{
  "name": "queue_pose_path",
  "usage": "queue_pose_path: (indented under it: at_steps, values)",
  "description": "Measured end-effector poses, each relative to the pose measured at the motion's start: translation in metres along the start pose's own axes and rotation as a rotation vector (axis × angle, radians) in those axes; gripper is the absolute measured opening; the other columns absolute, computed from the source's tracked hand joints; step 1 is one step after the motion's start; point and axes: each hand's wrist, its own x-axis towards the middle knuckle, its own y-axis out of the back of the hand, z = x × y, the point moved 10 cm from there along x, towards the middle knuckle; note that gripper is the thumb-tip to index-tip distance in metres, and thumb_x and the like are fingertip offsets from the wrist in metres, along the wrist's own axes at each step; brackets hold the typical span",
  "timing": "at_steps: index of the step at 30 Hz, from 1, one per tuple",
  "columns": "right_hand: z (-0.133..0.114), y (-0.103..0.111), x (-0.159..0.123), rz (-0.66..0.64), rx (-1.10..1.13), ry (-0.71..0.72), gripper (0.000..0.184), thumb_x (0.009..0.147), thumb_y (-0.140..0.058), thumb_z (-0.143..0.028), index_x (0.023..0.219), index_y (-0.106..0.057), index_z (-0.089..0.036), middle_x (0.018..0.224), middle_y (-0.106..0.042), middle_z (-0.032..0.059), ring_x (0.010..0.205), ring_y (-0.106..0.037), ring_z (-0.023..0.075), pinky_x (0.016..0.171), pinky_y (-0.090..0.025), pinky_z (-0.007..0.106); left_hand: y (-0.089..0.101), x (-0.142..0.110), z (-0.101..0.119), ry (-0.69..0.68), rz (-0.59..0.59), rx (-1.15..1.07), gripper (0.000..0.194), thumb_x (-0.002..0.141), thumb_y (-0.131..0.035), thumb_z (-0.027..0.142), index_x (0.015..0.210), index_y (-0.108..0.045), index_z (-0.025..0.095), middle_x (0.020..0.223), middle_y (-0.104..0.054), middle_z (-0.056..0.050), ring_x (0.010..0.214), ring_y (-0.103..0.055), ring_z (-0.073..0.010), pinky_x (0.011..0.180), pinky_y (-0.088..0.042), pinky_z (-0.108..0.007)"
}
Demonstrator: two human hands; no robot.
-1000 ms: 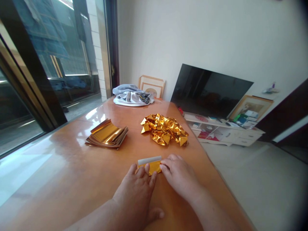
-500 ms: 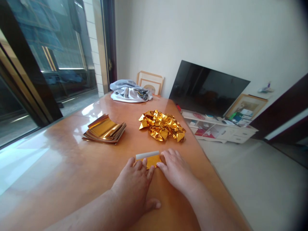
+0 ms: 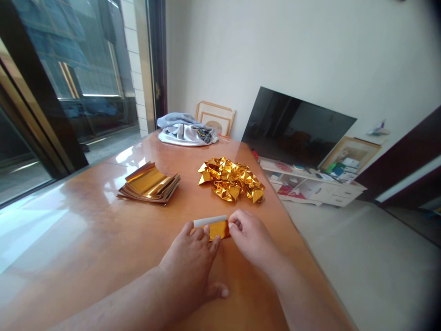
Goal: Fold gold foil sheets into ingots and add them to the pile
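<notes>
Folded gold sheet [image 3: 218, 229] lies on the table [image 3: 144, 262], directly ahead of the wearer, a pale grey strip along its far edge. Left hand [image 3: 189, 259]: palm down, fingers spread, fingertips resting on the left and near part of the sheet; thumb extended, well apart from it. Right hand [image 3: 253, 236]: fingers curled in, thumb and forefinger pinching the sheet's right end. Beyond the sheet, toward the right table edge, a heap of folded gold pieces [image 3: 234, 179]. To the left, a stack of gold sheets [image 3: 148, 184], upper ones curling. At the far end, a bundle of grey cloth [image 3: 184, 131].
</notes>
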Motion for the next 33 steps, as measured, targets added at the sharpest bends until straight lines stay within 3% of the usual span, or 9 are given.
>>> queue_pose_path:
  at_steps: [3, 7, 10, 12, 14, 18, 24, 33]
  values:
    - [-0.004, -0.017, -0.002, -0.041, 0.204, 0.009, 0.011, 0.089, -0.049, -0.015, 0.092, -0.057, -0.023, 0.084, -0.064, -0.0009, 0.079, -0.059, 0.0159, 0.070, -0.042, 0.026, 0.004, 0.001, -0.001, -0.012, -0.006, -0.014, 0.099, 0.075, -0.049, 0.086, 0.147, -0.051, 0.018, 0.147, -0.050, -0.026, 0.133, -0.046, -0.0442, 0.112, -0.019, -0.063]
    - [0.004, -0.034, 0.000, -0.087, 0.220, -0.044, 0.009, 0.087, -0.050, -0.017, 0.088, -0.057, -0.023, 0.084, -0.064, -0.0010, 0.078, -0.058, 0.0165, 0.067, -0.041, 0.025, 0.015, -0.001, -0.008, -0.040, -0.008, -0.061, 0.080, 0.080, -0.048, 0.080, 0.138, -0.059, 0.026, 0.131, -0.064, -0.020, 0.119, -0.056, -0.0407, 0.102, -0.032, -0.057]
    - [0.008, -0.038, 0.003, -0.100, 0.194, -0.069, 0.007, 0.087, -0.050, -0.018, 0.086, -0.056, -0.023, 0.082, -0.064, -0.0014, 0.077, -0.058, 0.0164, 0.065, -0.039, 0.025, 0.025, 0.000, -0.019, -0.077, 0.011, -0.110, 0.042, 0.094, -0.045, 0.056, 0.114, -0.070, 0.029, 0.114, -0.071, -0.012, 0.105, -0.063, -0.0328, 0.090, -0.040, -0.047]
    - [0.008, -0.038, 0.004, -0.099, 0.162, -0.072, 0.005, 0.087, -0.051, -0.020, 0.086, -0.055, -0.023, 0.081, -0.064, -0.0014, 0.076, -0.057, 0.0163, 0.064, -0.038, 0.025, 0.027, 0.003, -0.029, -0.093, 0.017, -0.156, 0.032, 0.097, -0.043, 0.040, 0.096, -0.072, 0.026, 0.104, -0.073, -0.009, 0.097, -0.065, -0.0277, 0.085, -0.042, -0.041]
    - [0.005, -0.038, 0.004, -0.097, 0.113, -0.066, 0.003, 0.087, -0.052, -0.020, 0.087, -0.053, -0.023, 0.081, -0.063, -0.0010, 0.075, -0.057, 0.0164, 0.063, -0.038, 0.025, 0.022, 0.009, -0.043, -0.067, -0.001, -0.229, 0.027, 0.095, -0.044, 0.026, 0.093, -0.071, 0.023, 0.097, -0.074, -0.007, 0.090, -0.067, -0.0240, 0.081, -0.044, -0.035]
    - [-0.006, -0.041, 0.001, -0.109, -0.010, -0.022, 0.005, 0.089, -0.051, -0.018, 0.091, -0.051, -0.022, 0.090, -0.064, 0.0026, 0.081, -0.060, 0.0178, 0.069, -0.042, 0.026, 0.010, 0.023, -0.067, -0.028, 0.034, -0.408, 0.026, 0.078, -0.052, 0.009, 0.090, -0.071, 0.022, 0.094, -0.074, -0.003, 0.083, -0.066, -0.0184, 0.072, -0.045, -0.025]
    - [-0.028, -0.046, -0.006, -0.093, -0.300, 0.038, 0.006, 0.094, -0.049, -0.020, 0.098, -0.054, -0.020, 0.102, -0.063, 0.0097, 0.100, -0.060, 0.0240, 0.087, -0.043, 0.034, -0.006, 0.034, -0.086, -0.014, 0.027, -0.542, 0.033, 0.070, -0.054, 0.005, 0.094, -0.071, 0.022, 0.089, -0.075, 0.001, 0.076, -0.064, -0.0155, 0.065, -0.046, -0.021]
    - [-0.049, -0.047, -0.009, -0.089, -0.480, 0.067, 0.019, 0.095, -0.054, -0.037, 0.100, -0.057, -0.019, 0.104, -0.065, 0.0112, 0.098, -0.059, 0.0275, 0.084, -0.043, 0.036, -0.011, 0.037, -0.092, -0.060, 0.024, -0.591, 0.035, 0.067, -0.058, 0.006, 0.097, -0.069, 0.021, 0.089, -0.074, 0.002, 0.073, -0.062, -0.0133, 0.064, -0.046, -0.019]
